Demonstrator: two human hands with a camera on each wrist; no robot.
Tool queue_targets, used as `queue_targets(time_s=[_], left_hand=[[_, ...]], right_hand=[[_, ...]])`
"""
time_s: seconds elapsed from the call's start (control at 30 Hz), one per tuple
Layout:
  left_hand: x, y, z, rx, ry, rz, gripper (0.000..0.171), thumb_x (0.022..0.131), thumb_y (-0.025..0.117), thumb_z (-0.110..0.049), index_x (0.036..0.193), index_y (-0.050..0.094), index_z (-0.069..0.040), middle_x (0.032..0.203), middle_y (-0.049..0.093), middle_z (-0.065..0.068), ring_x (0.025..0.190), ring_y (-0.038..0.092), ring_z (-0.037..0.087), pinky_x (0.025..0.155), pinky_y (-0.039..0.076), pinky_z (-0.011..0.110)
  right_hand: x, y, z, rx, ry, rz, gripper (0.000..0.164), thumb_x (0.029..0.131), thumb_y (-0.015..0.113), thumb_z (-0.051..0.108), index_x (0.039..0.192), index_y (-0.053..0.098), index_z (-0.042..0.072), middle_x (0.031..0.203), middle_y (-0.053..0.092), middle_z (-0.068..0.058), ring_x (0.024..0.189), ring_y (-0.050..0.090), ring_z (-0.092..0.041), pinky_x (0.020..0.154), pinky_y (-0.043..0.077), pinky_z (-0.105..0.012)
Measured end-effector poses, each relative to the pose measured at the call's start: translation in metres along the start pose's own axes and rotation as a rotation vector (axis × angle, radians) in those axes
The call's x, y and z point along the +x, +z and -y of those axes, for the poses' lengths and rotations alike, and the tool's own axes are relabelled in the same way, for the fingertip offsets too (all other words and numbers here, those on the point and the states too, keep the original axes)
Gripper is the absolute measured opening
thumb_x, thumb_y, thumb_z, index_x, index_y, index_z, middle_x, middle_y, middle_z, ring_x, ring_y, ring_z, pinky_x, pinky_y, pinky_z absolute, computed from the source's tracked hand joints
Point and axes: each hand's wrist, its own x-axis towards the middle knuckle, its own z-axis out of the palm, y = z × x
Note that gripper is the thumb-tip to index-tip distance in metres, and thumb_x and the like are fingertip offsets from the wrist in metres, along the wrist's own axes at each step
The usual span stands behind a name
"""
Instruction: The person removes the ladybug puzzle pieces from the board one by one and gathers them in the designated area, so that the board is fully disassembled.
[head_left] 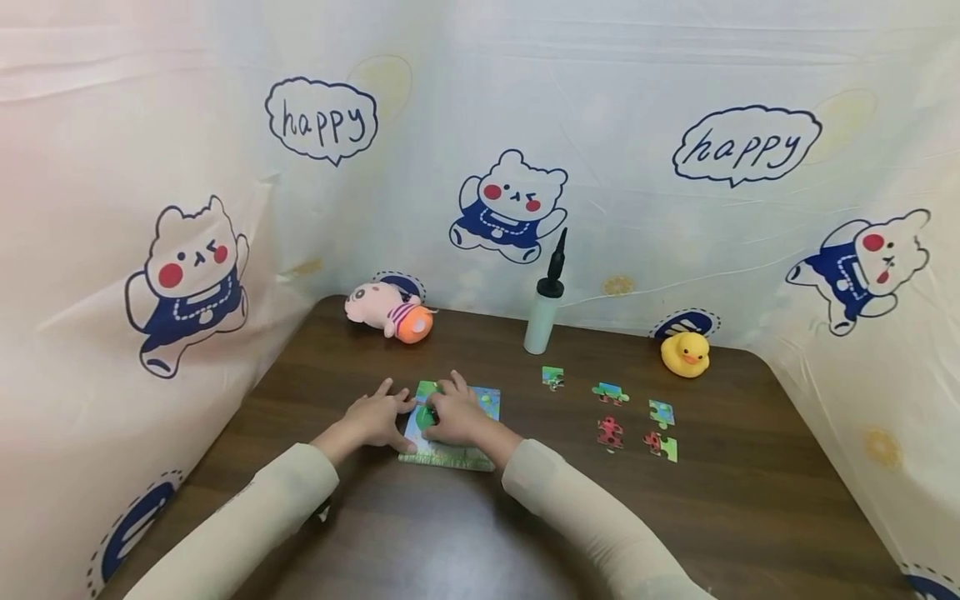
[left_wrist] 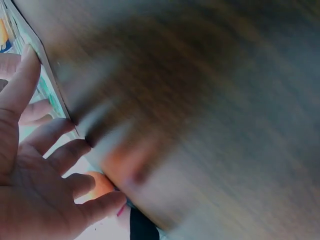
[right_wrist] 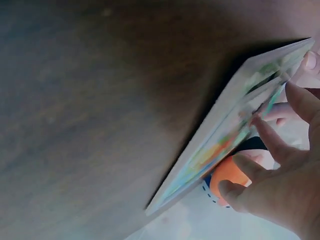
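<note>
A jigsaw puzzle board (head_left: pixel 450 457) with a colourful picture and pale border lies on the dark table. My right hand (head_left: pixel 456 415) is over its middle, thumb and fingertips pinching a green puzzle piece (head_left: pixel 424 417) low at the board's surface. In the right wrist view, the thumb and forefinger meet the tilted-looking board (right_wrist: pixel 220 135), and a dark gap shows beside them. At the board's left edge rests my left hand (head_left: pixel 377 418), fingers spread; the left wrist view has its thumb (left_wrist: pixel 26 75) along the board's rim.
Several loose pieces lie to the right, among them a red puzzle piece (head_left: pixel 610 432) and a ladybird puzzle piece (head_left: pixel 662 446). Along the back stand a pink plush toy (head_left: pixel 386 312), a pale green hand pump (head_left: pixel 542 321) and a yellow rubber duck (head_left: pixel 685 355). A printed curtain (head_left: pixel 600 100) surrounds the table.
</note>
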Motion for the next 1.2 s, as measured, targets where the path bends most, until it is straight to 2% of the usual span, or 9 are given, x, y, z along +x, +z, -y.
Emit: queue_targets(time_s=[0.07,0.13,0.23,0.3,0.37,0.57,0.77,1.03,1.2], left_hand=[[0.000,-0.001,-0.001,-0.002,-0.017,0.009,0.090,0.066,0.079,-0.052,0.141,0.045,-0.015,0.150,0.033,0.013,0.142,0.008,0.040,0.104,0.021,0.064],[0.000,-0.001,-0.002,-0.007,-0.028,0.016,0.090,0.066,0.079,-0.052,0.141,0.045,-0.016,0.151,0.032,0.013,0.142,0.008,0.039,0.104,0.021,0.064],[0.000,-0.001,-0.002,-0.018,-0.039,0.018,0.089,0.066,0.080,-0.051,0.140,0.046,-0.016,0.151,0.031,0.012,0.143,0.008,0.038,0.105,0.021,0.063],[-0.001,-0.001,-0.003,-0.028,-0.041,0.012,0.088,0.066,0.081,-0.050,0.139,0.048,-0.016,0.151,0.032,0.012,0.143,0.008,0.038,0.104,0.022,0.063],[0.000,-0.001,-0.004,-0.035,-0.043,0.007,0.087,0.066,0.081,-0.049,0.138,0.049,-0.015,0.150,0.032,0.012,0.142,0.009,0.038,0.104,0.023,0.063],[0.001,-0.002,-0.005,-0.052,-0.067,0.030,0.087,0.066,0.082,-0.047,0.139,0.048,-0.014,0.151,0.030,0.013,0.142,0.009,0.039,0.103,0.022,0.064],[0.004,-0.001,-0.006,-0.058,-0.076,0.054,0.089,0.066,0.081,-0.049,0.140,0.046,-0.015,0.152,0.029,0.014,0.142,0.008,0.040,0.102,0.023,0.066],[0.007,0.002,-0.001,-0.075,-0.085,0.050,0.091,0.064,0.081,-0.050,0.140,0.046,-0.016,0.152,0.029,0.013,0.141,0.007,0.042,0.101,0.021,0.068],[0.008,0.002,-0.001,-0.079,-0.073,0.055,0.092,0.064,0.080,-0.052,0.141,0.046,-0.016,0.152,0.028,0.014,0.141,0.006,0.042,0.101,0.020,0.068]], right_hand=[[0.000,0.001,0.000,0.012,-0.001,-0.048,0.040,0.082,0.070,0.044,0.114,0.060,0.022,0.141,0.042,-0.005,0.142,0.014,-0.030,0.109,0.025,-0.051],[-0.001,0.001,0.002,0.034,-0.026,-0.126,0.030,0.081,0.073,0.041,0.101,0.060,0.023,0.129,0.053,0.000,0.137,0.029,-0.026,0.104,0.032,-0.047],[-0.003,0.000,0.007,0.063,-0.103,-0.230,0.020,0.080,0.075,0.032,0.084,0.058,0.022,0.096,0.064,0.008,0.105,0.056,-0.015,0.089,0.042,-0.037],[-0.006,-0.002,0.010,0.094,-0.149,-0.277,0.019,0.079,0.076,0.025,0.076,0.057,0.021,0.077,0.063,0.011,0.079,0.059,-0.008,0.078,0.043,-0.030],[-0.007,-0.003,0.012,0.122,-0.166,-0.285,0.020,0.079,0.076,0.022,0.074,0.057,0.021,0.068,0.060,0.012,0.065,0.054,-0.002,0.070,0.043,-0.024],[-0.006,-0.009,0.010,0.271,-0.102,-0.225,0.018,0.082,0.074,0.020,0.078,0.057,0.020,0.070,0.058,0.012,0.061,0.051,0.000,0.056,0.041,-0.017],[-0.011,-0.029,-0.004,0.494,-0.024,-0.247,0.012,0.084,0.072,0.021,0.082,0.060,0.019,0.072,0.060,0.010,0.061,0.054,-0.004,0.058,0.045,-0.021],[-0.034,-0.050,-0.058,0.648,0.131,-0.296,0.011,0.083,0.073,0.020,0.089,0.066,0.015,0.078,0.068,0.004,0.067,0.062,-0.010,0.060,0.050,-0.026],[-0.051,-0.054,-0.098,0.621,0.237,-0.332,0.009,0.083,0.073,0.018,0.090,0.070,0.012,0.079,0.070,0.001,0.066,0.064,-0.013,0.058,0.049,-0.026]])
